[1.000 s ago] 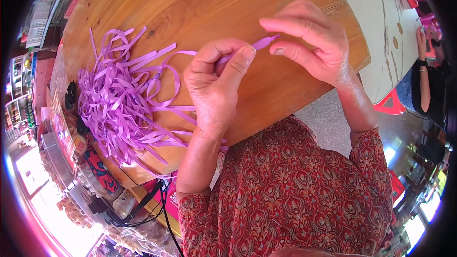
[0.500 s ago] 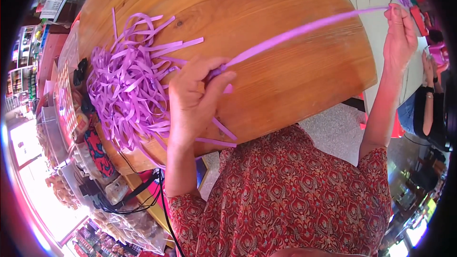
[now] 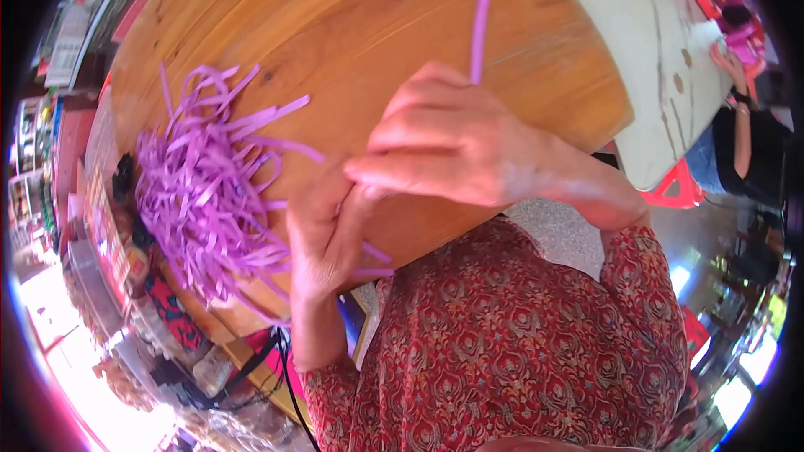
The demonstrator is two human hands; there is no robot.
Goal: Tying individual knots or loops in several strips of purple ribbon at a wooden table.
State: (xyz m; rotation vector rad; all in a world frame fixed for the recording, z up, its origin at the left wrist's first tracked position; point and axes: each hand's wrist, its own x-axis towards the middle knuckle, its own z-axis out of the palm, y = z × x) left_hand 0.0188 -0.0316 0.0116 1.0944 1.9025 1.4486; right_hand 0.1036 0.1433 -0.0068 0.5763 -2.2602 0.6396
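Above the wooden table my two hands meet. The closed fingers of my left hand (image 3: 322, 222) point up toward the right, and the fingertips of my right hand (image 3: 452, 142) press against them. A flat purple ribbon (image 3: 479, 38) runs out past the far side of my right hand, its end free in the air. The part of the ribbon between my hands is hidden by my fingers. Close by on the left lies a tangled heap of purple ribbon strips (image 3: 201, 201). Some loose strip ends show beside my left wrist.
The wooden table (image 3: 360, 50) has a curved right edge, with a white marble-patterned table (image 3: 662, 92) beyond it. Another person's arm (image 3: 742, 138) rests near pink items there. Bags, black cables (image 3: 280, 347) and packed goods crowd the left side. A red stool (image 3: 677, 187) stands at right.
My right hand has come in from the far right to my left hand. The ribbon stretched between them is no longer taut in view; a short length stands up beyond my right hand.
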